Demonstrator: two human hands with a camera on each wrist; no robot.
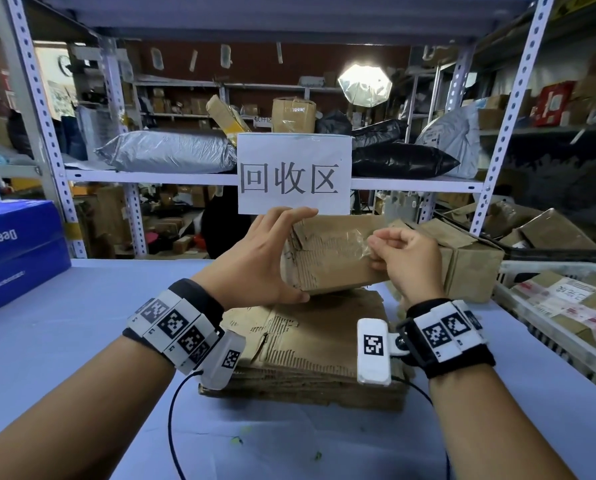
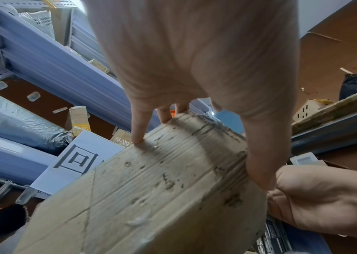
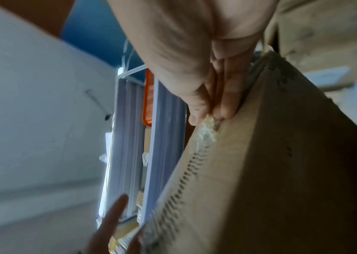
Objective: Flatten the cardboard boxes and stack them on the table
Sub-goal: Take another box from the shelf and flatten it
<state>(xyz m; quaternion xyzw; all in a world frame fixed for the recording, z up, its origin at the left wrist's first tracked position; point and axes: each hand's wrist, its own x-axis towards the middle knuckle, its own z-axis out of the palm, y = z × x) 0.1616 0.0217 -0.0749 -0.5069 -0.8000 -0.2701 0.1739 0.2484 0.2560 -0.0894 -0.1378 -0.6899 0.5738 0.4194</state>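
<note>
Both hands raised: left [image 1: 255, 258] spread wide, right [image 1: 407, 261] pinching

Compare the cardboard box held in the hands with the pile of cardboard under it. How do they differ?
The box still has its boxy shape; the pile is pressed flat. The box is held above the table by the left hand, while the right hand pinches clear tape on it; the pile lies on the table, untouched. The box is one piece; the pile has several layers. Both are worn brown cardboard.

Right wrist view [image 3: 216, 96] blurring: tape [image 3: 206, 135] detail unreadable. Left hand [image 1: 255, 258] hiding box [image 1: 334, 258] left end. Stack [image 1: 310, 344] partly hiding behind wrists. Blue carton [image 1: 16, 251] running off edge.
</note>
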